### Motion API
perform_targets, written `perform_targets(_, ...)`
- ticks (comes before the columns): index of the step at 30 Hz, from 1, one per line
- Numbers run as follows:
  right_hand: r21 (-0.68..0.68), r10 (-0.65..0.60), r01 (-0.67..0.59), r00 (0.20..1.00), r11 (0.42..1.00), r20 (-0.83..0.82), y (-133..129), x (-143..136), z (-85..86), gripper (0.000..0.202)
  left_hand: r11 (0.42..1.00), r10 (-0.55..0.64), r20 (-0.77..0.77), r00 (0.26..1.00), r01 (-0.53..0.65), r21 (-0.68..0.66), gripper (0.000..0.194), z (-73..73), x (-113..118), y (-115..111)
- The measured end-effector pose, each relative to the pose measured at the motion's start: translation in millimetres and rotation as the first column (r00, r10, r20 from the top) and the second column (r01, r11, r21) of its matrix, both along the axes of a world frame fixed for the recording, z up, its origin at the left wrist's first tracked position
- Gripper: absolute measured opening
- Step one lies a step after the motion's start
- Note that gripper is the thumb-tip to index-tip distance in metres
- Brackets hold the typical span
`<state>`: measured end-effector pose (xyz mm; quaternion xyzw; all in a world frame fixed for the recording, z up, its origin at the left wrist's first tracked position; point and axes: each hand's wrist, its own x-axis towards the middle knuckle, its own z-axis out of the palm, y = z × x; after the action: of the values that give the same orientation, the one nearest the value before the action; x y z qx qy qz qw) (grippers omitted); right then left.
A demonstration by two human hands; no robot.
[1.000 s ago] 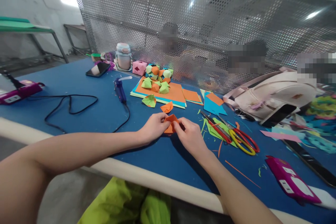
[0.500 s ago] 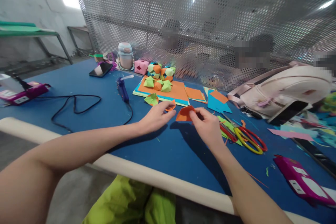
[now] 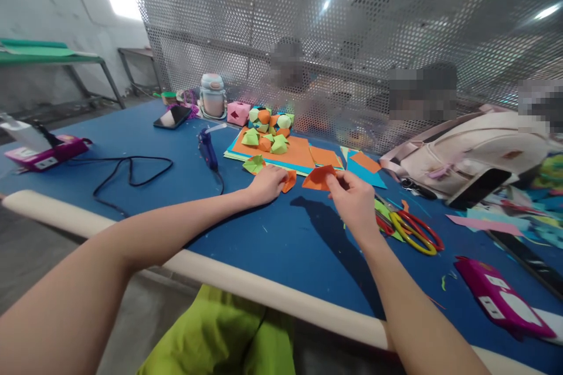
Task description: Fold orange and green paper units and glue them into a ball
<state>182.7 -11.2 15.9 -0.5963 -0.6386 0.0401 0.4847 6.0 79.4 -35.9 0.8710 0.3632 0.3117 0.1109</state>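
Pinched in my right hand [image 3: 354, 196] is a folded orange paper [image 3: 319, 178], held above the blue table. My left hand [image 3: 267, 185] rests low over the table, its fingers closed at a small orange folded piece [image 3: 289, 181]. Just behind that hand lies a green folded piece [image 3: 254, 164]. Several green and orange folded pieces [image 3: 278, 144] sit on a stack of coloured sheets [image 3: 299, 152], with a ball-like paper model [image 3: 263, 119] at the back. Part of what my left fingers touch is hidden.
A blue glue gun [image 3: 207, 149] with a black cord stands left of the sheets. Yellow and red scissors [image 3: 413, 234], a pink backpack [image 3: 475, 149] and a purple power strip [image 3: 501, 299] lie to the right. Behind are a bottle [image 3: 213, 96] and a perforated metal screen [image 3: 197, 6].
My left hand has closed at the small orange piece and lowered onto it. My right hand has shifted slightly right and away from me with the folded orange paper.
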Motion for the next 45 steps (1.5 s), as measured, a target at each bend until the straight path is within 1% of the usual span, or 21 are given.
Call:
perform_targets(4, -0.016, -0.029, 0.029, 1.000, 0.999, -0.008, 1, 5, -0.4, 0.025, 0.999, 0.028, 0.089, 0.996, -0.024, -0.041, 0.021, 2.8, -4, -3)
perform_targets(7, -0.058, -0.039, 0.038, 0.999, 0.998, -0.016, 2, 8, -2.4, 0.025, 0.996, 0.051, 0.160, 0.986, -0.039, -0.076, 0.038, 6.1, -6, -9)
perform_targets(8, -0.082, -0.044, 0.043, 0.999, 0.996, -0.018, 2, 9, -3.3, 0.025, 0.993, 0.057, 0.194, 0.979, -0.035, -0.111, 0.046, 7.0, -6, -12)
perform_targets(10, -0.144, -0.051, 0.047, 0.998, 0.989, -0.027, 3, 10, -5.6, 0.027, 0.969, 0.086, 0.295, 0.952, -0.011, -0.248, 0.057, 8.6, -6, -18)
perform_targets(11, -0.172, -0.050, 0.043, 0.998, 0.984, -0.034, 4, 11, -7.2, 0.028, 0.942, 0.114, 0.342, 0.933, 0.009, -0.337, 0.056, 9.6, -5, -22)
perform_targets(12, -0.195, -0.045, 0.037, 0.998, 0.980, -0.041, 5, 11, -9.0, 0.028, 0.902, 0.146, 0.375, 0.915, 0.033, -0.431, 0.050, 10.8, -5, -25)
perform_targets(13, -0.212, -0.040, 0.029, 0.998, 0.977, -0.045, 6, 12, -11.3, 0.029, 0.837, 0.175, 0.396, 0.901, 0.076, -0.542, 0.038, 12.3, -5, -29)
perform_targets(14, -0.223, -0.031, 0.020, 0.998, 0.975, -0.047, 7, 12, -13.8, 0.029, 0.756, 0.207, 0.411, 0.888, 0.121, -0.643, 0.027, 14.0, -4, -33)
perform_targets(15, -0.231, -0.022, 0.011, 0.999, 0.973, -0.047, 8, 13, -16.5, 0.030, 0.716, 0.217, 0.412, 0.885, 0.143, -0.683, 0.018, 15.7, -4, -36)
perform_targets(17, -0.248, -0.005, -0.005, 0.999, 0.969, -0.040, 10, 13, -22.4, 0.031, 0.663, 0.234, 0.436, 0.869, 0.185, -0.725, 0.012, 19.0, -3, -41)
perform_targets(20, -0.276, 0.016, -0.021, 1.000, 0.961, -0.022, 11, 12, -30.1, 0.031, 0.578, 0.251, 0.508, 0.824, 0.294, -0.762, 0.010, 22.4, -2, -46)
perform_targets(23, -0.289, 0.030, -0.028, 1.000, 0.957, 0.002, 11, 10, -34.5, 0.030, 0.524, 0.254, 0.558, 0.790, 0.372, -0.766, 0.007, 24.8, -1, -48)
perform_targets(26, -0.283, 0.042, -0.032, 0.999, 0.959, 0.030, 10, 7, -35.5, 0.029, 0.501, 0.266, 0.578, 0.771, 0.402, -0.767, 0.008, 26.6, -1, -51)
perform_targets(29, -0.270, 0.063, -0.047, 0.997, 0.962, 0.050, 9, 4, -34.9, 0.029, 0.479, 0.282, 0.564, 0.776, 0.396, -0.784, 0.012, 26.7, 0, -54)
perform_targets(33, -0.268, 0.091, -0.072, 0.994, 0.961, 0.061, 7, 3, -34.5, 0.027, 0.421, 0.317, 0.577, 0.753, 0.433, -0.797, 0.015, 24.4, 2, -55)
perform_targets(37, -0.278, 0.105, -0.085, 0.993, 0.957, 0.055, 6, 1, -34.6, 0.027, 0.373, 0.389, 0.575, 0.720, 0.448, -0.813, 0.013, 23.6, 4, -53)
perform_targets(38, -0.282, 0.110, -0.092, 0.993, 0.955, 0.048, 5, 1, -34.6, 0.027, 0.369, 0.401, 0.567, 0.720, 0.439, -0.819, 0.013, 24.1, 4, -53)
perform_targets(40, -0.287, 0.123, -0.109, 0.992, 0.952, 0.031, 4, -1, -34.2, 0.027, 0.382, 0.410, 0.553, 0.726, 0.413, -0.826, 0.011, 25.8, 4, -55)
perform_targets(45, -0.260, 0.147, -0.139, 0.989, 0.956, 0.011, 0, -6, -30.9, 0.027, 0.448, 0.376, 0.512, 0.772, 0.333, -0.830, 0.006, 32.0, 4, -62)
